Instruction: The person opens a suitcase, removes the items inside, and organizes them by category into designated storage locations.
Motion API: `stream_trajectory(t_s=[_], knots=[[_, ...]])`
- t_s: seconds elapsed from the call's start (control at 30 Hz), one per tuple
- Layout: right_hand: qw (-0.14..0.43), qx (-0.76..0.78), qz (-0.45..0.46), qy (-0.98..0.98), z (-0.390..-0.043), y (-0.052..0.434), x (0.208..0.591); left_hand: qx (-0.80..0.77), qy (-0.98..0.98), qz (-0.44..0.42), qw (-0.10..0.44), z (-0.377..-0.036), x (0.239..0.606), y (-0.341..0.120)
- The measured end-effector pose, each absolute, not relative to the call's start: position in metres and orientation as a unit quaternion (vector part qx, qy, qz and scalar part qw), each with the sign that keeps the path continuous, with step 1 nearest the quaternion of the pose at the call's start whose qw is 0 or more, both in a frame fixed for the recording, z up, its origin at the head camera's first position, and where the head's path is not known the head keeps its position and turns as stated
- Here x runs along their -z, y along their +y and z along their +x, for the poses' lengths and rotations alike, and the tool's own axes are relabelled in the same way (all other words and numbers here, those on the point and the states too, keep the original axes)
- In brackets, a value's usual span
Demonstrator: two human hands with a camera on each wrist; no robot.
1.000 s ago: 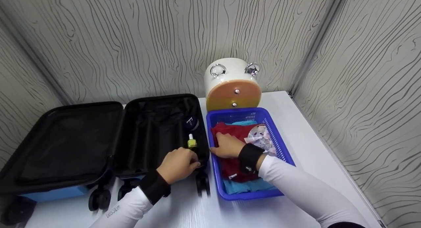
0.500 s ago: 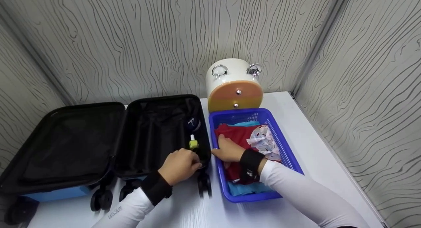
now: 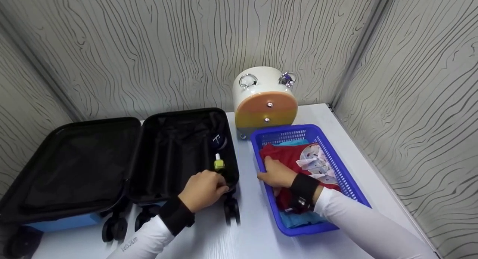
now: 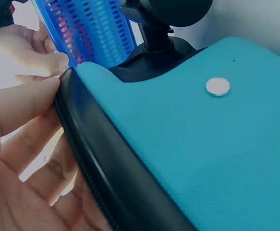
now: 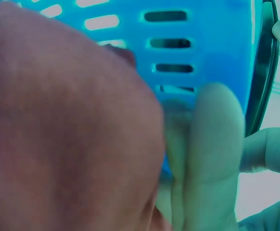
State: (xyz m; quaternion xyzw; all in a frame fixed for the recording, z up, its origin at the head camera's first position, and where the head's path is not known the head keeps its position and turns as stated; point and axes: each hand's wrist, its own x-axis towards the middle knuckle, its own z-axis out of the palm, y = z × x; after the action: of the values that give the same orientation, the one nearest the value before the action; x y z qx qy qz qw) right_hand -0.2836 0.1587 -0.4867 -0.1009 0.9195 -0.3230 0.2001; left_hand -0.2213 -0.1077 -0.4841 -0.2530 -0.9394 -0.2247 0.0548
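My left hand (image 3: 203, 190) grips the near right corner of the open suitcase (image 3: 186, 158); its thumb and fingers pinch the black edge of the teal shell (image 4: 188, 130) in the left wrist view. With my right hand (image 3: 277, 173) I hold the left rim of a blue plastic basket (image 3: 306, 231), fingers inside over the cloth. In the basket lie a folded red garment (image 3: 282, 152) with a pale printed patch (image 3: 317, 162) and light blue cloth (image 3: 298, 219). A small yellow-green bottle (image 3: 219, 164) with a white cap is in the suitcase beside my left hand.
A dark round item (image 3: 217, 140) with white lettering sits inside the suitcase, behind the bottle. A white rounded drawer box (image 3: 257, 79) with an orange and yellow front stands behind the basket. Black suitcase wheels (image 3: 232, 210) face me. Wood-patterned walls (image 3: 186, 46) enclose the white table.
The basket has slid to the right with my right hand on its rim, which opens a gap between it and the suitcase. My left hand has stayed on the suitcase corner.
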Motion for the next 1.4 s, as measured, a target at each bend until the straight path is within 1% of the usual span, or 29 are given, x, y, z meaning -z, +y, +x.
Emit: stream_trajectory(t_s=[0.2, 0.37, 0.6, 0.73, 0.9, 1.07, 1.23, 1.27, 1.4], knots=[[0.197, 0.308, -0.098, 0.926, -0.281, 0.193, 0.484, 0.225, -0.939, -0.253, 0.060, -0.221, 0.486, -0.109], [0.174, 0.284, -0.116, 0.936, -0.282, 0.224, 0.483, 0.225, -0.941, -0.246, 0.061, -0.220, 0.486, -0.110], [0.189, 0.237, -0.097, 0.948, -0.286, 0.261, 0.477, 0.224, -0.942, -0.243, 0.064, -0.218, 0.485, -0.111], [0.178, 0.190, -0.099, 0.960, -0.292, 0.276, 0.473, 0.226, -0.942, -0.241, 0.063, -0.217, 0.486, -0.111], [0.174, 0.151, -0.094, 0.969, -0.301, 0.287, 0.467, 0.233, -0.941, -0.240, 0.058, -0.215, 0.485, -0.112], [0.188, 0.139, -0.086, 0.968, -0.313, 0.293, 0.462, 0.234, -0.941, -0.239, 0.057, -0.213, 0.485, -0.112], [0.204, 0.147, -0.084, 0.964, -0.332, 0.295, 0.458, 0.232, -0.941, -0.238, 0.062, -0.214, 0.486, -0.112], [0.197, 0.147, -0.092, 0.965, -0.340, 0.299, 0.463, 0.232, -0.941, -0.238, 0.062, -0.214, 0.486, -0.112], [0.190, 0.150, -0.092, 0.966, -0.356, 0.297, 0.462, 0.233, -0.941, -0.237, 0.058, -0.214, 0.487, -0.112]])
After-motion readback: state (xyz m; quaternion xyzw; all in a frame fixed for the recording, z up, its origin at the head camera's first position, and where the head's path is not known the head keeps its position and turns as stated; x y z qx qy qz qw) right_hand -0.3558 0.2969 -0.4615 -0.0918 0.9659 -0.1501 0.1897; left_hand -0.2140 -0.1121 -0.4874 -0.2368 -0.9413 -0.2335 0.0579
